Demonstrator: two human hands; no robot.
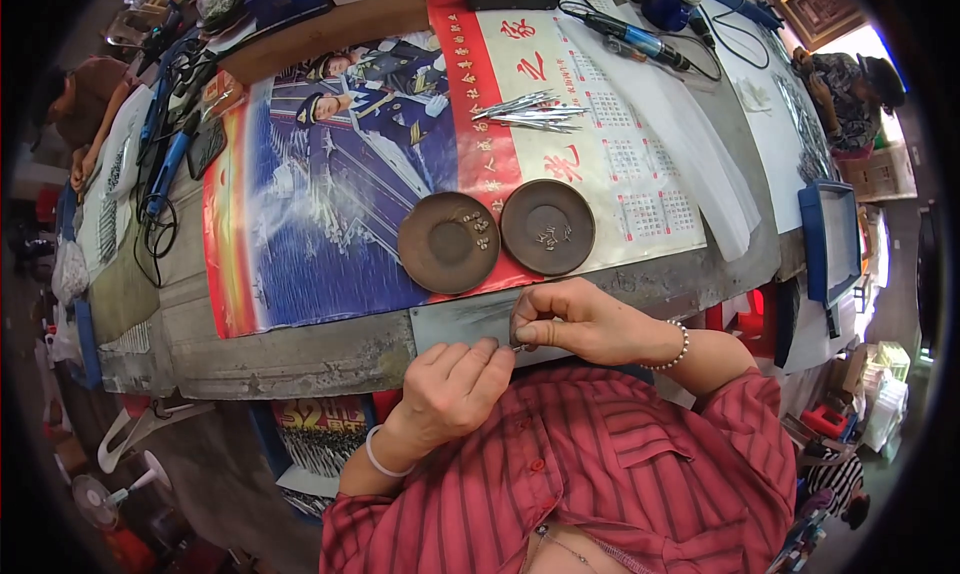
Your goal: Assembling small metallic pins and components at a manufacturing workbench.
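Pinching together at the surface edge, left hand and right hand each keep a clenched grip on a tiny metal part, mostly hidden. Risk: it slips floorward, missing the brown dishes beyond.

head cam | looks steeply down from above workbench | close to its near edge (fisheye, rim bends) | single view, no overlap

A small workshop: a worn bench covered with old posters, soldering tools and cables, metal pins, and dishes of tiny parts.
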